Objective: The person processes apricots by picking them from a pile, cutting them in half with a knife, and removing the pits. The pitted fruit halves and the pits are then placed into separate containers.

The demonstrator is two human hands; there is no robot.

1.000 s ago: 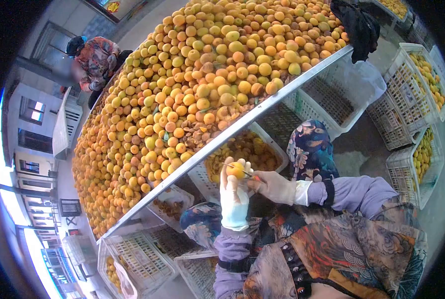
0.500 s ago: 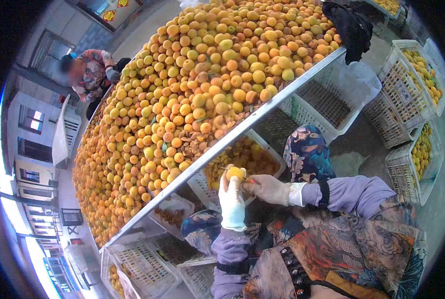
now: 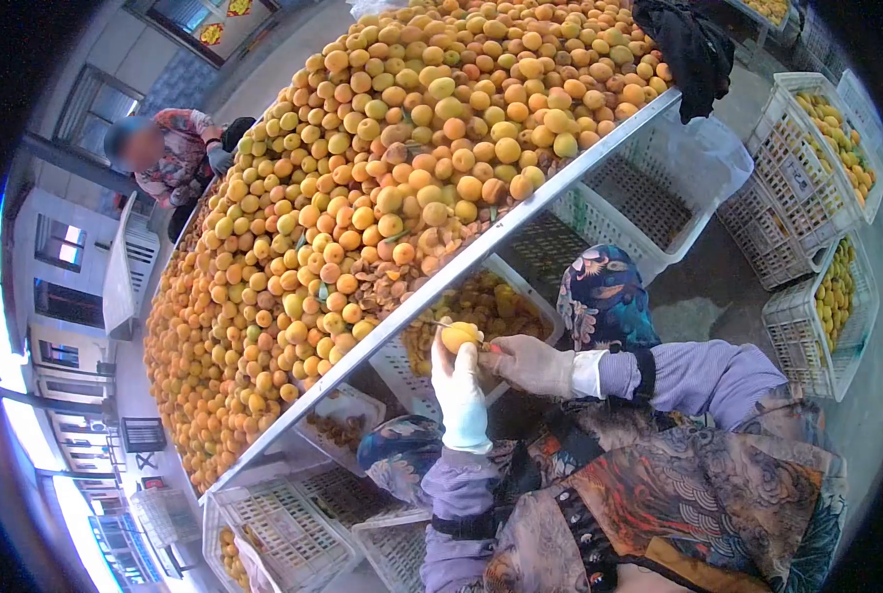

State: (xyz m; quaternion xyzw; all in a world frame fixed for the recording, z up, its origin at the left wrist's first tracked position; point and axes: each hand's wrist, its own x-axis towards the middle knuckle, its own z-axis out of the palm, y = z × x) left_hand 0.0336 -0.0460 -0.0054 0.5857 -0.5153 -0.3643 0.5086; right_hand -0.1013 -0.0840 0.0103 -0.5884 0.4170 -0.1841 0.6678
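Between the fingers of my gloved left hand (image 3: 461,395) is a yellow apricot (image 3: 460,336). My gloved right hand (image 3: 532,365) is closed round a small tool with a reddish handle (image 3: 492,348), mostly hidden by the fingers, its tip end against the fruit. Both hands are above my lap, just in front of a white crate (image 3: 550,312) that holds opened orange fruit pieces. Beyond the metal edge of the table (image 3: 441,272) lies a large heap of whole apricots (image 3: 362,198).
Crates of yellow fruit (image 3: 802,193) are stacked at the right. Other white crates (image 3: 288,524) stand at the lower left, under the table edge. A black cloth (image 3: 694,59) hangs over the table's far corner. Across the heap sits another person (image 3: 175,153).
The apricot in my left hand has turned slightly and shifted a little left. The other person's head and hand have moved a little. The whole view has shifted slightly.
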